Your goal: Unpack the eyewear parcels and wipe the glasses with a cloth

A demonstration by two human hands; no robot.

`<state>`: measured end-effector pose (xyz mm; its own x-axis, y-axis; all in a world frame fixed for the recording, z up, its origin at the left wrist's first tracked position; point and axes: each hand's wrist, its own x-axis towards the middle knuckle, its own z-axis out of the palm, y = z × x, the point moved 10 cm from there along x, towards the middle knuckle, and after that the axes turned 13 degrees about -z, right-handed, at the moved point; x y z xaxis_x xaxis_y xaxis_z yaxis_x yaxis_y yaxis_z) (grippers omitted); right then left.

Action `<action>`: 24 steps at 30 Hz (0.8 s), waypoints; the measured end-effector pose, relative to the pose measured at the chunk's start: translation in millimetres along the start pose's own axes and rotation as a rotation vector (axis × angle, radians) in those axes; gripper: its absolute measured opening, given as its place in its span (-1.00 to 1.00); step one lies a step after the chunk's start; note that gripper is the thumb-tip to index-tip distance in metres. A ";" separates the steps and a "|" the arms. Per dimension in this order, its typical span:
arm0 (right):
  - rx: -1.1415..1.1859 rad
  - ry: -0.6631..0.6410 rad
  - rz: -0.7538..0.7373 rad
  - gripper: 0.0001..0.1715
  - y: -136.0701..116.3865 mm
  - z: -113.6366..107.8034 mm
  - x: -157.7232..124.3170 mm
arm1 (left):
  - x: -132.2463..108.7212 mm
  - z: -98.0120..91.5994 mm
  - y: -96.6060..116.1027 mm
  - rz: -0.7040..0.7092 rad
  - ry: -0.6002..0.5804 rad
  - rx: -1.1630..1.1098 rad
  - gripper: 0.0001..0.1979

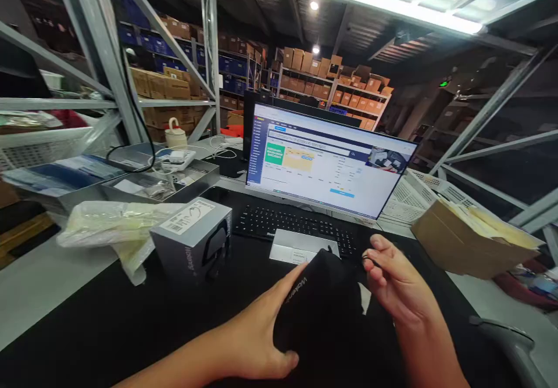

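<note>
My left hand (261, 324) is wrapped round the left side of a black fabric-looking pouch (326, 318) with pale lettering along its edge. The thumb presses on its near face. To the right of the pouch, my right hand (392, 277) is raised with its fingers closed in a pinch. A thin dark bit shows at its fingertips, too small to name. Between the pouch and the right hand, a small white scrap (364, 298) shows. Beyond the pouch lies a flat silver-grey box (288, 245) with a label, in front of the black keyboard (279, 222).
Left of the pouch stands a grey product box (192, 240) beside crumpled clear plastic bags (117, 225). A monitor (322, 167) rises behind the keyboard. At right are an open carton (471, 243) and a grey scanner-like device (505, 338). Metal trays (196, 182) sit at back left.
</note>
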<state>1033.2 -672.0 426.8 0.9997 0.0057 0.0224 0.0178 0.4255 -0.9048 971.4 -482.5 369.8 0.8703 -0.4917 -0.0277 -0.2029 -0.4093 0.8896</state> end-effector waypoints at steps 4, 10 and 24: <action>0.006 -0.038 0.032 -0.42 24.4 -0.8 14.7 | -9.0 -9.3 1.1 0.095 0.169 0.458 0.21; -0.070 -0.229 0.129 -0.38 71.9 17.9 34.9 | -21.8 -11.3 5.0 0.195 0.297 0.880 0.27; -0.894 -0.572 -0.644 0.15 -2.1 42.3 -3.2 | 19.4 -48.3 64.5 0.468 0.529 1.010 -0.02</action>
<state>1029.3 -634.7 446.6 0.6596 0.5134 0.5489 0.7308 -0.2673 -0.6281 996.9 -481.3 448.6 0.6473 -0.4752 0.5959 -0.5953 -0.8035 0.0059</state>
